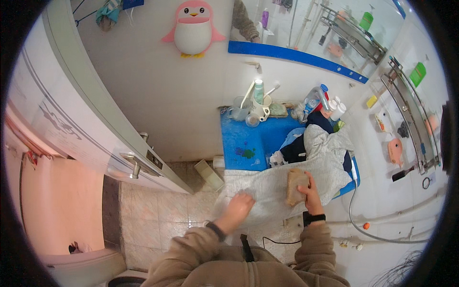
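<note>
A light grey garment (267,191) hangs from the blue washbasin (232,143) over its near edge, with one end bunched up on the right. In my right hand (313,193) is a tan, brick-shaped block (296,186), like a large bar of soap, held just over the cloth. Its thumb lies across the block's near side. My left hand (240,206) is closed at the garment's lower left part, fingers curled and partly hidden. Dark blue clothing (294,149) is heaped in the basin beside the grey garment.
Cups (258,110) with toothbrushes and a tube stand on the basin's back left corner. Bottles (322,98) crowd the back right. A grey hose (353,205) curves down the right wall below a wire shelf (406,115). At left, a white door (95,110) stands ajar.
</note>
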`<action>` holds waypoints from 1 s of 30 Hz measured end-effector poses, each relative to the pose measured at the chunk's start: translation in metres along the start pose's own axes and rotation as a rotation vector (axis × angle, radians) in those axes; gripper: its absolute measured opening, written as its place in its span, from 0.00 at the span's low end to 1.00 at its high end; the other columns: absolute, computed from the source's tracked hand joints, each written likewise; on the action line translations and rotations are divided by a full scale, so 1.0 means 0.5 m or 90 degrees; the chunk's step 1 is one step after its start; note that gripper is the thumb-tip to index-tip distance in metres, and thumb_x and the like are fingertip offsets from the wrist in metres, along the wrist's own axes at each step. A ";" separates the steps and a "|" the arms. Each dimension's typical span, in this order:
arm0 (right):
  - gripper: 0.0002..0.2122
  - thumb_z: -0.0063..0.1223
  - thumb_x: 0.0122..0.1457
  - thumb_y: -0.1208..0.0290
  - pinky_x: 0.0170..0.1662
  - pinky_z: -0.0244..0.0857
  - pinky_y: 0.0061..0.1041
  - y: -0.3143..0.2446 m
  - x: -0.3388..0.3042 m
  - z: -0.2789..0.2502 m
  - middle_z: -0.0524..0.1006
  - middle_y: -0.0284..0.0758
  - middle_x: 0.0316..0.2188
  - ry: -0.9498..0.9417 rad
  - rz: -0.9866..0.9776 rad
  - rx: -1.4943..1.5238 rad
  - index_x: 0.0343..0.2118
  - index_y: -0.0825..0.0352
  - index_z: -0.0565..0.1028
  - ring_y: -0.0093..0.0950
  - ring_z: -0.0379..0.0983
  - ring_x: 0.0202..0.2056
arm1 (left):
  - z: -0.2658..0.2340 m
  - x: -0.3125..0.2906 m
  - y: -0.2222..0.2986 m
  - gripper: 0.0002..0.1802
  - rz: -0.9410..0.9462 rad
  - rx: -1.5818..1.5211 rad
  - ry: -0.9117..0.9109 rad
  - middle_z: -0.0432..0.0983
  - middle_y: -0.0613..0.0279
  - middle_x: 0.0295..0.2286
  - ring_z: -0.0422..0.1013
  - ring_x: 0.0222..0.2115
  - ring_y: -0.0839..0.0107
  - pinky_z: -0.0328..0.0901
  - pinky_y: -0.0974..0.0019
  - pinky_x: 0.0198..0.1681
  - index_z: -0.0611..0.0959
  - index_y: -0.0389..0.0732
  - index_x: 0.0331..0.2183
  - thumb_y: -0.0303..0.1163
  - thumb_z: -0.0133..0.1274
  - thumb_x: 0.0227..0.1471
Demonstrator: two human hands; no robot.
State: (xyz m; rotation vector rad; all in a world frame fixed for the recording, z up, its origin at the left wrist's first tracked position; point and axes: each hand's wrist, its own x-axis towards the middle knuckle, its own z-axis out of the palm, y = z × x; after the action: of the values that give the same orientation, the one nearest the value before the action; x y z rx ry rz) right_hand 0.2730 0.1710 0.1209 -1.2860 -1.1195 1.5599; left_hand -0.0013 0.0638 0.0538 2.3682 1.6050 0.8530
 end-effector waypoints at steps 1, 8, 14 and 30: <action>0.40 0.65 0.41 0.73 0.53 0.62 0.30 -0.005 -0.016 0.014 0.68 0.38 0.50 -0.014 -0.045 -0.018 0.60 0.62 0.58 0.32 0.66 0.51 | -0.004 -0.027 -0.003 0.11 0.059 -0.015 0.035 0.72 0.62 0.32 0.69 0.37 0.63 0.63 0.60 0.40 0.80 0.42 0.35 0.29 0.49 0.46; 0.33 0.67 0.41 0.61 0.47 0.58 0.43 0.026 -0.080 0.228 0.67 0.46 0.46 -0.230 -0.470 -0.802 0.54 0.54 0.67 0.44 0.65 0.46 | 0.008 -0.144 0.015 0.13 -0.006 -0.113 -0.129 0.71 0.60 0.34 0.68 0.38 0.62 0.66 0.60 0.39 0.77 0.40 0.40 0.30 0.46 0.50; 0.32 0.66 0.36 0.65 0.44 0.56 0.42 0.047 0.000 0.269 0.66 0.44 0.43 -0.139 -0.475 -0.930 0.51 0.49 0.69 0.43 0.63 0.44 | 0.006 -0.149 0.013 0.20 0.028 -0.095 -0.191 0.71 0.61 0.44 0.67 0.47 0.61 0.63 0.60 0.51 0.77 0.42 0.44 0.30 0.50 0.46; 0.27 0.62 0.43 0.64 0.38 0.66 0.41 0.013 0.075 0.149 0.71 0.46 0.35 0.142 -0.230 -0.823 0.50 0.55 0.68 0.46 0.69 0.35 | 0.019 -0.163 -0.016 0.18 0.086 -0.138 -0.069 0.72 0.58 0.42 0.69 0.44 0.60 0.66 0.61 0.46 0.77 0.40 0.43 0.28 0.49 0.47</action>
State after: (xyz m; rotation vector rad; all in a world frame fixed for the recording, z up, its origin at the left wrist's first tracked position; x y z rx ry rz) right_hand 0.1931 0.1947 0.1111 -1.7922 -2.1647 0.2717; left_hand -0.0240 -0.0040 0.0124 2.3442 1.2562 0.8585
